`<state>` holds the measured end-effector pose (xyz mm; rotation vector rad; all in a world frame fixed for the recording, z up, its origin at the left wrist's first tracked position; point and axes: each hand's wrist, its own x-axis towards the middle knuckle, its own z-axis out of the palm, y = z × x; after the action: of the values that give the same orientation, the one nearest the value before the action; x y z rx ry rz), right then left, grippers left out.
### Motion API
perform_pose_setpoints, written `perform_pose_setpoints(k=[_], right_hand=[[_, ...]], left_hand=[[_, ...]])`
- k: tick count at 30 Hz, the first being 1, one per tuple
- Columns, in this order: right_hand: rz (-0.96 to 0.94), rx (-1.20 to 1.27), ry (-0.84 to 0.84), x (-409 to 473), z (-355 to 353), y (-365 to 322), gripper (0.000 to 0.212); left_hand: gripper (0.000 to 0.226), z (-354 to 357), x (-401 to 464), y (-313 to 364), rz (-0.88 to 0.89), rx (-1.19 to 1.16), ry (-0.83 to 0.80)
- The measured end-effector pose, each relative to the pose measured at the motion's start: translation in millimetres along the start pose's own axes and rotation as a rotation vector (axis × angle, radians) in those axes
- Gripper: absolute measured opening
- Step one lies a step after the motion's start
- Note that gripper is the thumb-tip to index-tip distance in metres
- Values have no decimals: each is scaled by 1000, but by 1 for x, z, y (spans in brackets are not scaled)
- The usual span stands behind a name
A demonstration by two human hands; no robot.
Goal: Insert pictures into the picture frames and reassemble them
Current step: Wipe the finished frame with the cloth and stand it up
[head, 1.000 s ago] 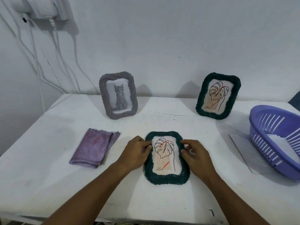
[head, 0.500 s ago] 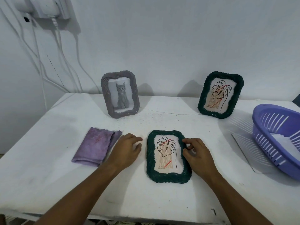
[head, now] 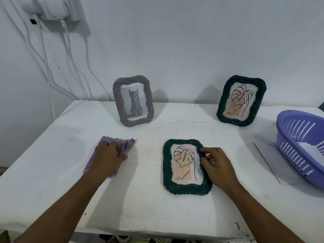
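Head view, progress: two frames standing upright at the back of the table (head: pixel 157 216), grey frame (head: pixel 133 101) with a cat picture, dark green frame (head: pixel 241 100) with a leaf drawing; both apparently finished.
Head view, remaining: third green frame (head: pixel 186 167) lying flat, face up, near the front edge, leaf picture already showing; backing hidden, so closure uncertain; not yet stood up.
Right hand (head: pixel 217 165): fingers curled, pinching the flat frame's right rim.
Left hand (head: pixel 107 157): fingers curled down onto the purple cloth (head: pixel 126 146), seemingly gathering it.
Flat frame's look: woven, ropey border, rounded corners.
Right edge: purple basket (head: pixel 301 146).
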<state>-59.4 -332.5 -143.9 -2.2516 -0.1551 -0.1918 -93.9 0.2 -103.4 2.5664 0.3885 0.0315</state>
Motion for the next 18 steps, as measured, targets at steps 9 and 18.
perform_pose_setpoints(k=[9,18], right_hand=[[-83,-252,73,10,17,-30,28],[-549,-229,-420,21,107,-126,33]], left_hand=[[31,-17,-4,-3,43,108,80],[13,-42,-4,-18,4,-99,217]])
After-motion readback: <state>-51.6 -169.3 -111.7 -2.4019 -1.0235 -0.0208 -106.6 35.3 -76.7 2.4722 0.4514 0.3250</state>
